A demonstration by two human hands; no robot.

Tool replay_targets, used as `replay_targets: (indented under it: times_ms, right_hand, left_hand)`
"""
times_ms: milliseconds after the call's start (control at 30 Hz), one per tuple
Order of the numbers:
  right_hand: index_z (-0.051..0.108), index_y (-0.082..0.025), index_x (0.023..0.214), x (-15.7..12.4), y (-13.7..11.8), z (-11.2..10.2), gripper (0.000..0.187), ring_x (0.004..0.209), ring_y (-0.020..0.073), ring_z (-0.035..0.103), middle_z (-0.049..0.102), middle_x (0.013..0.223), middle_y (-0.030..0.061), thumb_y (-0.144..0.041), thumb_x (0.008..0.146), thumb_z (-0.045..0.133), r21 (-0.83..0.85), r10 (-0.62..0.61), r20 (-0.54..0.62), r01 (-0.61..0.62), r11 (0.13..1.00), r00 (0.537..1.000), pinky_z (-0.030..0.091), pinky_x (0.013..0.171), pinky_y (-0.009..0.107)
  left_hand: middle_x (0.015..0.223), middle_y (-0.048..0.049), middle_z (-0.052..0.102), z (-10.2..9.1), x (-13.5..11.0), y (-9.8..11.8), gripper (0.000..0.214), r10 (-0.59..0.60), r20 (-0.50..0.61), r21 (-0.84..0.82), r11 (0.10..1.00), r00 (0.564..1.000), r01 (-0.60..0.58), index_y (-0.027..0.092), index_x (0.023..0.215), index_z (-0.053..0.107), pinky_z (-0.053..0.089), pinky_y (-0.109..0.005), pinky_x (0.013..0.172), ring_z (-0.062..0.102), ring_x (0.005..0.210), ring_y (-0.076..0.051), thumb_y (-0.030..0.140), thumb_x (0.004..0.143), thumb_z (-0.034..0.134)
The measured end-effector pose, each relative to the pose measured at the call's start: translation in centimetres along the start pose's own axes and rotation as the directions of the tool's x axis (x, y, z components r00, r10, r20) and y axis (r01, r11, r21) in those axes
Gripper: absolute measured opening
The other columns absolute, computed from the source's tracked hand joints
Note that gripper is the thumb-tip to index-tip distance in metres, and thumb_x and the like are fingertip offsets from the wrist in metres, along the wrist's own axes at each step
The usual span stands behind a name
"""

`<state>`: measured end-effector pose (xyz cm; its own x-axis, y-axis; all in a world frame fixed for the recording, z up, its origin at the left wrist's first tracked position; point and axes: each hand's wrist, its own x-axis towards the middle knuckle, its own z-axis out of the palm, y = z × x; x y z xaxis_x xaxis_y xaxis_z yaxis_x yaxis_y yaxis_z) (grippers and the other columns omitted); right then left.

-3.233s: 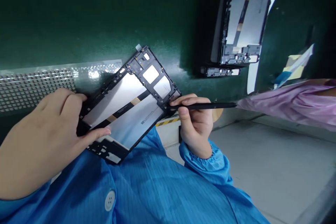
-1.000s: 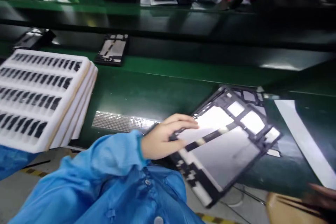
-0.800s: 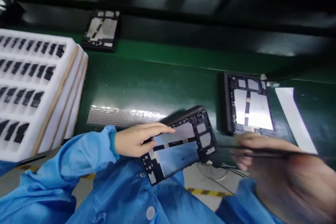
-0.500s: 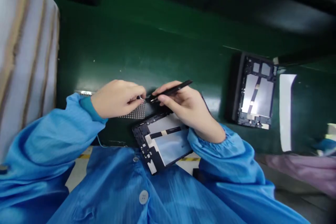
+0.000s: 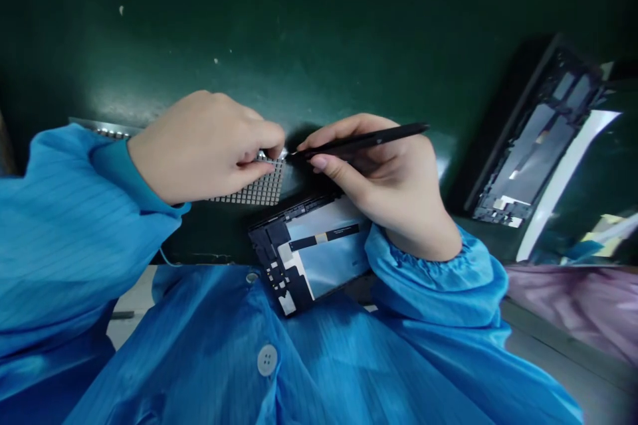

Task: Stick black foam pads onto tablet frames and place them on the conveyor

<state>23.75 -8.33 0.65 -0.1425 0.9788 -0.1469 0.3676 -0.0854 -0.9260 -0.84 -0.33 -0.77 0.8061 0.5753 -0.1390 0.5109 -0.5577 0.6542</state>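
My left hand (image 5: 209, 146) is closed in a pinch at the right end of a sheet of small grey squares (image 5: 256, 189), which runs beneath the hand and wrist. Slim black tweezers (image 5: 371, 139) lie between the thumb and fingers of my right hand (image 5: 393, 179), their tips pointing at my left fingertips. What lies exactly at the tips is too small to make out. Below my right hand, an opened tablet-like device (image 5: 323, 265) rests tilted at the table's near edge, showing silver-blue panels and a black ribbon strip.
On the right of the green table (image 5: 309, 33), a similar opened device (image 5: 543, 139) sits on a black block. Beside it is a white strip (image 5: 563, 179). Pink fabric (image 5: 578, 305) shows at the lower right.
The view has shifted, so the striped bundle and the dark tray at upper left are out of sight. Both hands stay close together, with the tweezers now lying flatter.
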Motion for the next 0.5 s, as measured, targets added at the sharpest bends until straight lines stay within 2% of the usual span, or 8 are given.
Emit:
replay_targets:
  times_ms: [167, 400, 500]
  right_hand:
    - [0.082, -0.028, 0.109, -0.1, -0.2, -0.1, 0.017, 0.108, 0.0224, 0.084, 0.086, 0.115, 0.0038, -0.041, 0.099, 0.088, 0.023, 0.014, 0.023, -0.015, 1.0, 1.0, 0.074, 0.096, 0.037]
    - [0.083, -0.026, 0.107, 0.7, -0.4, -0.5, 0.014, 0.104, 0.0221, 0.084, 0.086, 0.111, 0.0028, -0.036, 0.1, 0.088, -0.014, 0.011, 0.058, -0.01, 1.0, 0.998, 0.073, 0.091, 0.036]
    - [0.083, -0.026, 0.105, -1.0, -1.2, -0.4, 0.008, 0.097, 0.0215, 0.085, 0.087, 0.107, 0.0016, -0.031, 0.1, 0.087, 0.084, 0.005, -0.019, -0.004, 0.996, 1.0, 0.074, 0.09, 0.037]
  left_hand:
    - [0.071, 0.0004, 0.063, 0.1, 0.1, 0.0, 0.021, -0.001, 0.003, 0.059, 0.998, 1.0, 0.0, 0.024, 0.094, 0.077, 0.031, -0.032, 0.071, 0.047, 0.062, -0.015, 0.039, 0.097, 0.063]
    - [0.068, 0.0029, 0.06, 0.0, 0.1, 0.1, 0.018, -0.009, 0.001, 0.104, 0.995, 1.0, 0.009, 0.025, 0.091, 0.074, 0.029, -0.031, 0.07, 0.045, 0.061, -0.013, 0.04, 0.097, 0.066]
    - [0.07, 0.0019, 0.063, -0.1, 0.0, 0.2, 0.017, -0.011, -0.01, 0.107, 0.994, 1.0, 0.012, 0.026, 0.091, 0.072, 0.026, -0.035, 0.067, 0.046, 0.061, -0.015, 0.04, 0.097, 0.065]
